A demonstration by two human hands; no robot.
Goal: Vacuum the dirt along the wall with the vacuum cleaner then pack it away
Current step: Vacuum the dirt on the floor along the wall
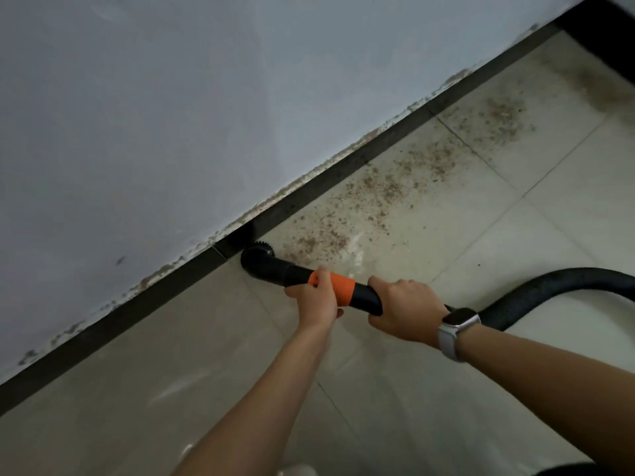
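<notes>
A black vacuum wand (275,267) with an orange collar (342,288) lies low over the tiled floor. Its round brush nozzle (258,253) touches the floor right at the dark skirting (309,195). My left hand (314,298) grips the wand at the orange collar. My right hand (403,310), with a watch on the wrist, grips the black tube just behind it. A ribbed black hose (549,286) curves off to the right edge. Brown dirt (395,187) is strewn along the wall to the right of the nozzle, up to the far corner.
A white wall (171,115) with chipped paint along its base fills the upper left. Beige floor tiles (171,389) left of the nozzle look free of grit. A dark edge (608,32) closes the top right corner. A dark rounded object (570,470) peeks in at the bottom right.
</notes>
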